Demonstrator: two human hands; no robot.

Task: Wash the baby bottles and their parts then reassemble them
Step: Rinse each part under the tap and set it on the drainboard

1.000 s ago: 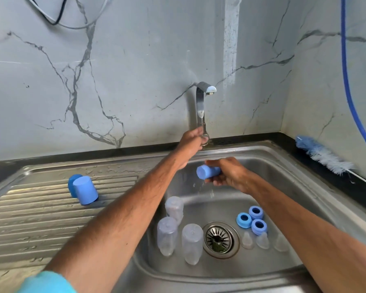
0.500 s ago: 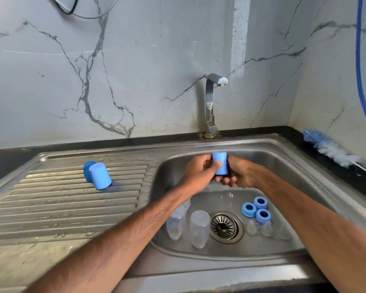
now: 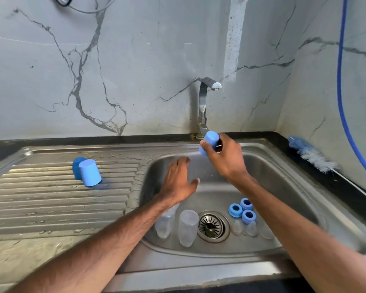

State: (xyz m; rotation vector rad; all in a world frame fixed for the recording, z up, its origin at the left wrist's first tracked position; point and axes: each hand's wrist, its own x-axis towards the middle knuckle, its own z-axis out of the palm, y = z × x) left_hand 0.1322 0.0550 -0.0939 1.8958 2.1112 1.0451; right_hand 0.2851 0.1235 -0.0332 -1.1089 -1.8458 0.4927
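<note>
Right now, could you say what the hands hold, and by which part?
The right hand grips a blue cap round its side; the left hand holds nothing.

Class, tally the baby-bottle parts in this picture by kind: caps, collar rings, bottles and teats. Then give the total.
Blue caps: 3
Blue collar rings: 3
Clear bottles: 2 in plain view; the left forearm may hide another
Clear teats: 3
Total: 11 seen

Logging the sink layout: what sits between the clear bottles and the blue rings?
The drain strainer lies between the clear bottles and the blue rings; the head view shows it.
</note>
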